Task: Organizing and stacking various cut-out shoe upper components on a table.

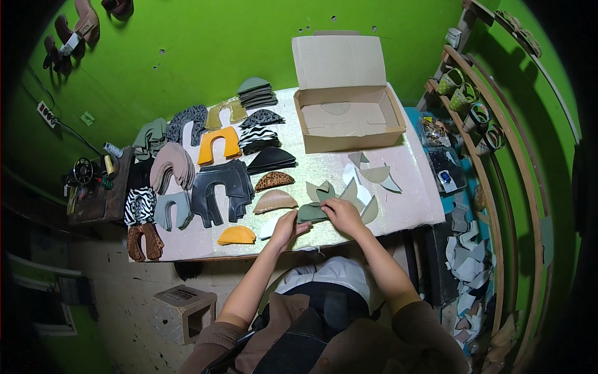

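In front of me on the table lies a small stack of dark green half-moon cut pieces [311, 214], probably leather or fabric. My right hand [339, 215] closes its fingers on the upper right part of the green pieces. At the stack's left edge is my left hand [291, 230], thumb and fingers apart, the fingers stretched along the near side. Just beyond, loose grey-green pieces [350, 191] with pointed ends lie spread about. A tan striped half-moon stack [276, 201] and a yellow-orange one [237, 235] are to the left of my hands.
An open cardboard box [349, 141] stands at the back, a rounded piece inside. Several stacks of U-shaped pieces [171, 166] and half-moon pieces [271, 159] cover the table's left half. A sewing machine [84, 171] is far left; a wooden rack [492, 218] with shoes stands right. Scraps [468, 262] lie below.
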